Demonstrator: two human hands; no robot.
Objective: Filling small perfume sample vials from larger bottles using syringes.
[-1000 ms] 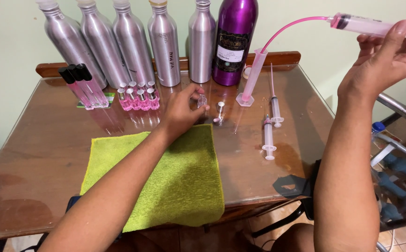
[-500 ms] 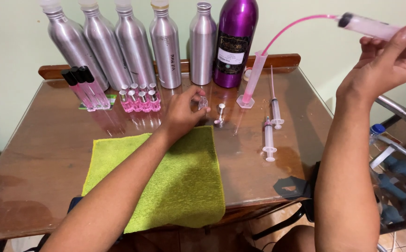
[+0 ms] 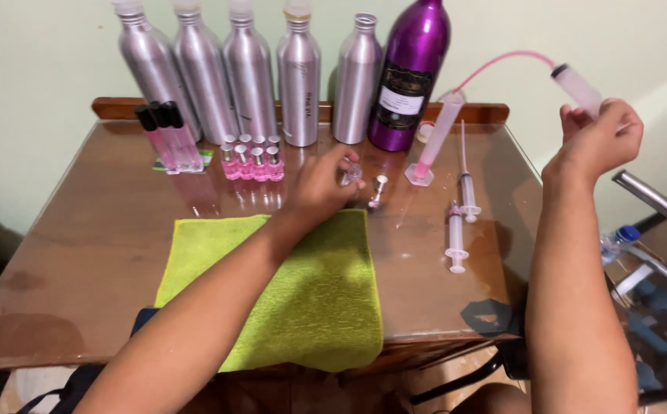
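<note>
From the head camera, your right hand (image 3: pixel 596 134) is raised well above the table (image 3: pixel 80 253), closed around a large syringe (image 3: pixel 577 86) whose pink tube (image 3: pixel 494 63) arcs down into the leaning measuring cylinder (image 3: pixel 435 142), while your left hand (image 3: pixel 320 186) pinches a small clear vial (image 3: pixel 352 173) just beyond the green cloth (image 3: pixel 287 291). I judge the filling partly done: eight small pink-filled vials (image 3: pixel 251 159) and tall pink tubes (image 3: pixel 171 142) already stand near the silver bottles (image 3: pixel 249 73), but this vial looks unfilled and a loose cap (image 3: pixel 379 186) waits beside it
</note>
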